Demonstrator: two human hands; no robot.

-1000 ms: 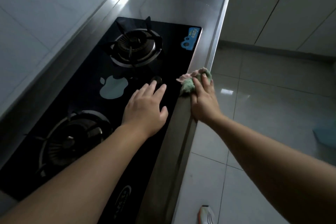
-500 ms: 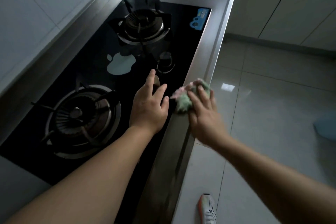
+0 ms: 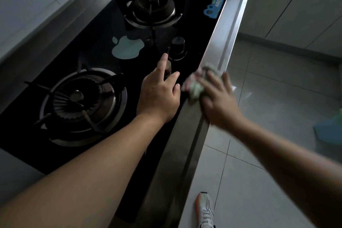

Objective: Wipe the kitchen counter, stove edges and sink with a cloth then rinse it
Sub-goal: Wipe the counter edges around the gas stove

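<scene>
Right hand, motion-blurred, presses a crumpled cloth on the surface's steel edge; left hand rests flat, fingers relaxed, on the stove, hiding a knob.

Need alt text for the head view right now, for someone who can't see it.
The right hand presses a green-and-pink cloth onto the steel front edge of the counter beside a black glass gas stove. The left hand rests flat on the glass near the knobs.
</scene>
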